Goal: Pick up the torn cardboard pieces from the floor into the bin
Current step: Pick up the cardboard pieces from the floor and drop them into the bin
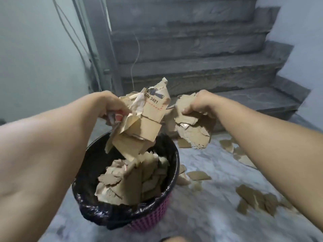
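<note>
Cardboard scraps (257,196) on marble floor (201,219), stone stairs (201,74) behind, both grips pinching torn pieces over bin (150,219).

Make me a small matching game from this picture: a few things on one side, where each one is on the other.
Things:
1. printed cardboard bundle
2. plain torn cardboard
3. loose scraps
4. black liner

Places:
A. on the floor, right of the bin
B. in the left hand
C. folded over the bin's rim
D. in the right hand

Pairs: 1-B, 2-D, 3-A, 4-C
</note>
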A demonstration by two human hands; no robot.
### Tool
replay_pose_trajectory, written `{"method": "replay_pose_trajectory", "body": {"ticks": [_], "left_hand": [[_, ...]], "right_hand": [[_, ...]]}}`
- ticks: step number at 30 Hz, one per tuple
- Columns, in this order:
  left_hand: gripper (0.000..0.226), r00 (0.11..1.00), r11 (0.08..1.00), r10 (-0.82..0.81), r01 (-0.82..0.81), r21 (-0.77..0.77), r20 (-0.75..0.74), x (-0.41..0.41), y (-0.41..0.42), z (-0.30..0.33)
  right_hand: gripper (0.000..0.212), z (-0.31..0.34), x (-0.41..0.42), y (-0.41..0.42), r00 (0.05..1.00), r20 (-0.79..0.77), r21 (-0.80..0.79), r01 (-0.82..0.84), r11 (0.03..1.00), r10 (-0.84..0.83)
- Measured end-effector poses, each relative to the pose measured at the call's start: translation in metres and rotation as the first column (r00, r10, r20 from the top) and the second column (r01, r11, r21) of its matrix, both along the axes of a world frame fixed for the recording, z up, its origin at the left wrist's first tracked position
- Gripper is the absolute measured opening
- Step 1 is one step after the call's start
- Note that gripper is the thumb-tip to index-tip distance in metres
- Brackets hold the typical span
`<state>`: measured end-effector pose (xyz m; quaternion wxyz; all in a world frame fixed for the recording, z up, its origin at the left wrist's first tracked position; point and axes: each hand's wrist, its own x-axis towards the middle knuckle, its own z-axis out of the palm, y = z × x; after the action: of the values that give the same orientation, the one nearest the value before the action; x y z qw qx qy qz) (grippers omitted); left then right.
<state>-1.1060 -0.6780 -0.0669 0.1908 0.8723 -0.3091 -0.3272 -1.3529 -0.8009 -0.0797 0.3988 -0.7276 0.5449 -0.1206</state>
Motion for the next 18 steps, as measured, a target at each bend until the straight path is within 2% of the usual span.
{"method": "replay_pose_trajectory", "body": {"ticks": [5,8,10,12,15,18], "left_hand": [[0.024,0.996,0.995,0.083,-0.081,0.054,-0.042,0.038,0.059,-0.035],[0.020,0.986,0.989,0.101,-0.085,0.120,-0.134,0.039,0.085,-0.064],[0.039,0.970,0.980,0.068,-0.022,0.195,-0.234,0.033,0.097,-0.081],[0.061,0.952,0.980,0.055,0.007,0.199,-0.302,0.027,0.103,-0.097],[0.045,0.975,0.998,0.054,-0.046,0.044,-0.216,0.013,0.104,-0.111],[0.056,0.995,0.991,0.085,-0.090,-0.103,-0.045,0.016,0.104,-0.127]], "right_hand": [[0.037,-0.012,0.058,0.038,0.996,0.023,0.017,-0.083,0.996,0.083],[0.036,-0.034,0.083,0.059,0.987,-0.049,0.051,-0.153,0.987,0.156],[0.022,-0.050,0.091,0.070,0.969,-0.114,0.055,-0.213,0.975,0.218],[0.019,-0.065,0.093,0.078,0.951,-0.148,0.077,-0.264,0.962,0.273],[0.023,-0.082,0.085,0.079,0.951,-0.185,-0.028,-0.258,0.966,0.249],[0.018,-0.091,0.074,0.070,0.984,-0.143,-0.192,-0.131,0.973,0.104]]}}
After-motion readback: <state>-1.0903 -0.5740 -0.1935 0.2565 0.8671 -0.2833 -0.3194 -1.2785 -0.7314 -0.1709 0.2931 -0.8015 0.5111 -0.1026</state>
